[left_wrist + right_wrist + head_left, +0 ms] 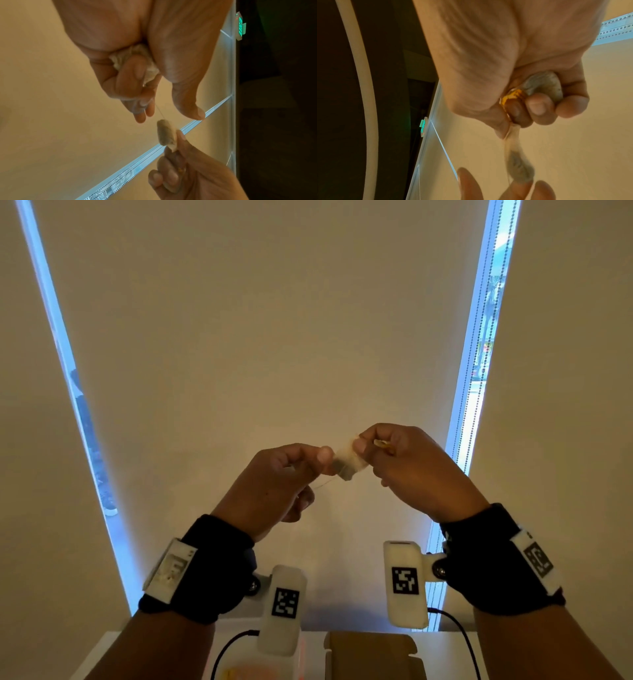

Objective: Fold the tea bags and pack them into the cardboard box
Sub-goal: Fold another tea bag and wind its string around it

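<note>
- Both hands are raised in front of a beige roller blind [274, 320], well above the white counter [106, 652] at the near edge of the head view.
- The right hand [414, 470] pinches a tea bag [347, 462] between thumb and fingertips. The right wrist view shows more in that hand: a second greyish tea bag [542, 86] and a yellow tag [513, 96] tucked under its curled fingers.
- The left hand [277, 484] has its thumb and forefinger pressed together at the left end of the tea bag, and a thin string [159, 111] runs from the bag to its fingers. The left wrist view also shows a crumpled white paper [137, 58] clamped in that palm; whether it is another bag or a wrapper, I cannot tell.
- My judgement of the step: the bag held between the hands is being folded or its string tidied in mid-air; the fold looks part done, as the bag is rolled narrow.
- The cardboard box [373, 655] sits on the counter, below and near the right wrist, with its flap open. Its inside is not visible, so I cannot tell how many bags are packed.
- Left to do, as I judge it: finish this fold, lower the bag into the box, and then deal with the other items held in the hands.
</note>
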Demonstrator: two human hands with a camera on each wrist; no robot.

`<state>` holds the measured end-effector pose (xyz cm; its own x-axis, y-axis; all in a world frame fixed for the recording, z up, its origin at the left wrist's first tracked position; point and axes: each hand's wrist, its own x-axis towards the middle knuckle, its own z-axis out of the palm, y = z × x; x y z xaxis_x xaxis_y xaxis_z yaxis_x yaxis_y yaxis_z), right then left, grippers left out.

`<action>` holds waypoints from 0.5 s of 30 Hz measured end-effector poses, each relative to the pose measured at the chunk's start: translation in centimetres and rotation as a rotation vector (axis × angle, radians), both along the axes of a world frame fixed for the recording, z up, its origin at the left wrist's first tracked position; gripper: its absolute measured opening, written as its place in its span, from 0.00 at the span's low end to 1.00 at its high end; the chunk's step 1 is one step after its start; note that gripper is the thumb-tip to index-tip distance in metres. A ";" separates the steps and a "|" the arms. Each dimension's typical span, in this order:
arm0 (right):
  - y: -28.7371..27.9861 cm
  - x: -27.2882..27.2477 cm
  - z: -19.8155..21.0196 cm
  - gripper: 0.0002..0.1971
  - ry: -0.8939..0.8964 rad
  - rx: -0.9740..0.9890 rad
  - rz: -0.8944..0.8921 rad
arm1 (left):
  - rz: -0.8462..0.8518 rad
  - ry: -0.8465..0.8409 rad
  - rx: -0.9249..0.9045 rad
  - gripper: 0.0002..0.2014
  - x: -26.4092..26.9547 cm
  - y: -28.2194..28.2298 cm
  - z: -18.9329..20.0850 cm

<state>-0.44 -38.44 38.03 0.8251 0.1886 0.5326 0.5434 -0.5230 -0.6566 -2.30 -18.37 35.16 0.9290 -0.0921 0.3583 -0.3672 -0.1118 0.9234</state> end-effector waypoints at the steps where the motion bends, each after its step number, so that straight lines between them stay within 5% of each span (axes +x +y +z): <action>1: 0.0 -0.1 0.0 0.10 -0.009 0.013 -0.003 | 0.004 0.000 0.003 0.21 -0.1 0.0 0.1; 9: -0.6 -0.7 0.6 0.11 -0.095 0.160 -0.033 | -0.034 0.208 -0.222 0.13 0.3 -0.1 -2.2; 15: -0.9 -0.9 1.0 0.12 -0.111 0.179 -0.013 | 0.013 0.201 -0.089 0.12 0.3 0.2 -3.1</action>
